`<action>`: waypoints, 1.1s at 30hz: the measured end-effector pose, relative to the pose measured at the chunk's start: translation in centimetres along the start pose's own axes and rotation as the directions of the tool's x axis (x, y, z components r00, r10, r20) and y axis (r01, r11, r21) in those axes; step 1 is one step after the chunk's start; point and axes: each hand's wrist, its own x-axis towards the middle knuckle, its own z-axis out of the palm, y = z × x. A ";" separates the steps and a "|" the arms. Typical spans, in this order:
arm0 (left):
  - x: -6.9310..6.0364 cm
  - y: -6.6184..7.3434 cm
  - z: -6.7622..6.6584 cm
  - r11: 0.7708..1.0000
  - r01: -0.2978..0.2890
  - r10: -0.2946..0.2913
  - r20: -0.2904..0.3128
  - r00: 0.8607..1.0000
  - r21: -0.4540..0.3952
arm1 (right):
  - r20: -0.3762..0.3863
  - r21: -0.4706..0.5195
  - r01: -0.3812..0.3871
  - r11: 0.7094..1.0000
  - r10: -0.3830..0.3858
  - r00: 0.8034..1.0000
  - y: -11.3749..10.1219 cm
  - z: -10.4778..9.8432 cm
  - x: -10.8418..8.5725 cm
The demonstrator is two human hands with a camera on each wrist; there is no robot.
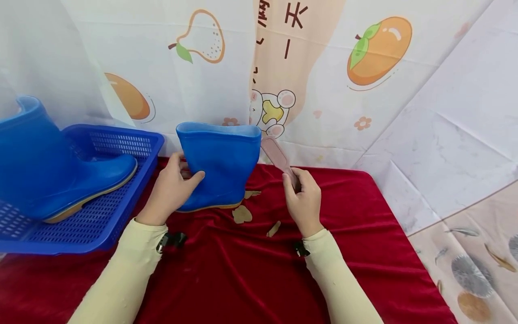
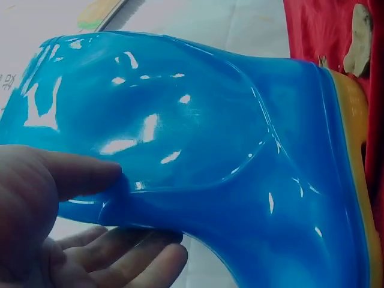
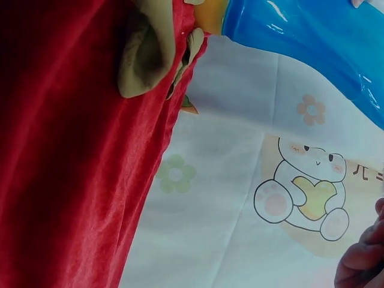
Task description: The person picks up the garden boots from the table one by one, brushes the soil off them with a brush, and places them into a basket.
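A blue rain boot (image 1: 222, 162) with a yellow-edged sole stands upright on the red cloth (image 1: 243, 270). My left hand (image 1: 171, 191) grips the side of its shaft, thumb on the near face and fingers behind; the left wrist view shows this hand (image 2: 90, 216) on the boot (image 2: 198, 120). My right hand (image 1: 303, 198) holds the handle of a pink long-handled brush (image 1: 276, 154), its oblong head near the boot's upper right edge. No bristles show. In the right wrist view, only fingers (image 3: 363, 255) appear at the edge.
Another blue boot (image 1: 81, 175) lies in a blue plastic basket (image 1: 111, 231) on the left. Several tan, clay-like pieces (image 1: 242, 214) are scattered on the cloth by the boot's sole. A white printed curtain (image 1: 315, 112) hangs directly behind.
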 end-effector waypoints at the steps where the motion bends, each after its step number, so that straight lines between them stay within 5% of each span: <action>1: 0.0 0.0 0.0 1.000 0.018 -0.018 0.010 1.000 -0.002 | 0.000 -0.002 -0.001 1.000 0.001 1.000 0.0 0.0 0.0; 8: -0.1 0.1 0.8 0.998 0.039 -0.035 -0.089 0.995 0.042 | 0.001 -0.019 -0.016 1.000 0.016 1.000 0.3 -0.3 -0.4; 13: -0.2 0.3 1.0 0.999 -0.038 0.036 -0.210 0.977 -0.006 | 0.000 -0.015 -0.018 1.000 0.018 1.000 0.3 -0.4 -0.3; 17: -0.3 0.7 0.6 0.990 -0.126 0.104 -0.292 0.951 -0.057 | -0.001 -0.010 -0.015 1.000 0.015 1.000 0.2 -0.3 -0.1; 21: -0.3 0.9 0.3 0.974 -0.205 0.153 -0.385 0.910 -0.099 | -0.001 -0.001 -0.013 1.000 0.013 1.000 0.1 -0.2 0.1; 24: -0.2 0.9 0.3 0.951 -0.271 0.183 -0.438 0.880 -0.148 | -0.001 0.008 -0.014 1.000 0.014 1.000 0.1 -0.2 0.1; 28: -0.2 0.9 0.2 0.916 -0.340 0.209 -0.472 0.857 -0.211 | -0.004 0.008 -0.013 1.000 0.013 1.000 0.1 -0.2 0.1; 31: -0.3 1.0 0.2 0.902 -0.354 0.201 -0.482 0.853 -0.249 | -0.003 0.008 -0.011 1.000 0.011 1.000 0.2 -0.1 0.1; 33: -0.3 1.0 0.3 0.896 -0.338 0.176 -0.466 0.867 -0.288 | 0.001 0.009 -0.011 1.000 0.011 1.000 0.1 -0.1 0.1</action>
